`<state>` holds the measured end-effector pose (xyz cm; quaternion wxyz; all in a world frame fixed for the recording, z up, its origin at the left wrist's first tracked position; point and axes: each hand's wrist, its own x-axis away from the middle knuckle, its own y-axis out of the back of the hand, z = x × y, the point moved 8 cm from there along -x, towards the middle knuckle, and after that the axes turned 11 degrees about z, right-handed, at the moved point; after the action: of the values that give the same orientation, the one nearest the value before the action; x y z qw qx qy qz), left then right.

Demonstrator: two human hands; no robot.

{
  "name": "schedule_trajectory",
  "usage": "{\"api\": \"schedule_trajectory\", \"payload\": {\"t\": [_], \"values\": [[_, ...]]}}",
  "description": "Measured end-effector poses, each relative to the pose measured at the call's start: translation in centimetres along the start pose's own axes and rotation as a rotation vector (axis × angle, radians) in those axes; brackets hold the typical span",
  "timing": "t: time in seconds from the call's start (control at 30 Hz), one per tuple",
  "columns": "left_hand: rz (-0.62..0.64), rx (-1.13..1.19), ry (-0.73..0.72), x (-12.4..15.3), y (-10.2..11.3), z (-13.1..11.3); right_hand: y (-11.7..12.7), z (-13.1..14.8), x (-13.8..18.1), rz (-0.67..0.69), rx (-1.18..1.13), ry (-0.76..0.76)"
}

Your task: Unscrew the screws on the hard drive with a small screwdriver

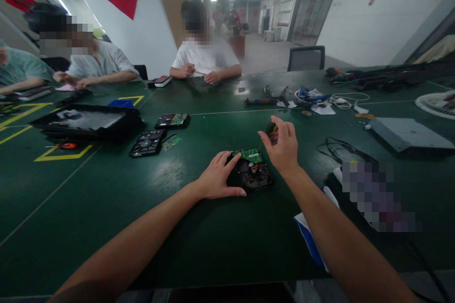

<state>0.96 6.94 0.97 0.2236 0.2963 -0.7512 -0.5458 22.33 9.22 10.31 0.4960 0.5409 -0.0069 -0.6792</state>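
Observation:
An opened-up hard drive (256, 176) lies on the green table in front of me, its underside up with a green circuit board (251, 155) at the far end. My left hand (217, 177) spans the drive's left side, the index fingertip at the board and the thumb along the near edge. Above the drive's far right corner, my right hand (282, 144) pinches the dark green and yellow handle of a screwdriver (270, 128). Its thin shaft seems to point down toward the board; the tip is too small to make out.
To the left lie two more hard drives (147, 143) (172, 120), a loose circuit board (172, 142) and a black tray (88, 120). A grey metal box (410, 135), cables (350, 147) and a blue-white cloth (311, 236) are at right. Several people sit across the table.

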Motion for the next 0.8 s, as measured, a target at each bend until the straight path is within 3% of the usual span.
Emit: {"api": "schedule_trajectory", "payload": {"t": [0.8], "values": [[-0.021,0.042,-0.019,0.08,0.14,-0.14,0.06,0.39,0.16,0.017,-0.024,0.068]]}}
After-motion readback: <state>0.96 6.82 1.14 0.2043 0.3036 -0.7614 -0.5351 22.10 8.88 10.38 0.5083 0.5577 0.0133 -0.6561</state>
